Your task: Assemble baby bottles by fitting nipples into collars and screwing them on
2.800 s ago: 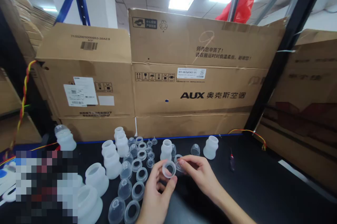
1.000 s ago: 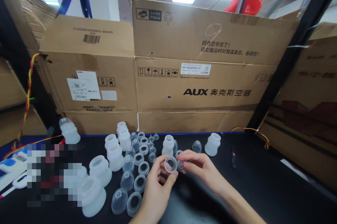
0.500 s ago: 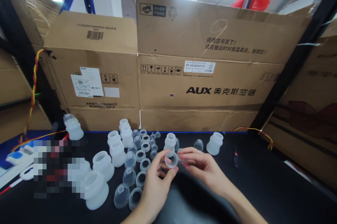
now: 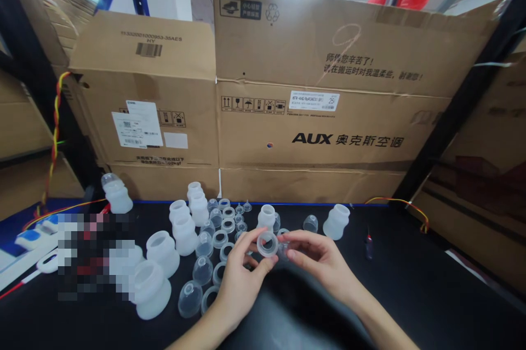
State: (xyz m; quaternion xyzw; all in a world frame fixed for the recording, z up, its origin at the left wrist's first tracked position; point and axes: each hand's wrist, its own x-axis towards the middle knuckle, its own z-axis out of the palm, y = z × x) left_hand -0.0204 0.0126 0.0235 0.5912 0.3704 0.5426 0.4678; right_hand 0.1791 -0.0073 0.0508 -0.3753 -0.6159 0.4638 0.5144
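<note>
My left hand [image 4: 245, 276] pinches a translucent screw ring [image 4: 261, 250] between thumb and fingers, its round opening facing me. Right beside it, my right hand [image 4: 324, 265] has thumb and fingertips closed on a small clear piece [image 4: 282, 252], partly covered by the fingers, so its exact shape is hard to make out. Just behind the hands stands a milky baby bottle [image 4: 267, 215] with an open neck. Left of my left hand lie rows of clear dome caps [image 4: 203, 270], more translucent rings [image 4: 220, 239] and small clear nipples [image 4: 247, 206].
Several open milky bottles [image 4: 163, 254] stand at the left, and one with a cap [image 4: 117, 194] is at the far left. Another bottle [image 4: 336, 222], a dome cap [image 4: 311, 223] and a dark screwdriver [image 4: 369, 248] are on the right. Cardboard [image 4: 255, 180] walls the back of the black table [image 4: 415, 284].
My right hand's thumb and fingers have shifted slightly and now show more of the clear piece beside the ring. The left hand still holds the ring. The whole view has tilted a little.
</note>
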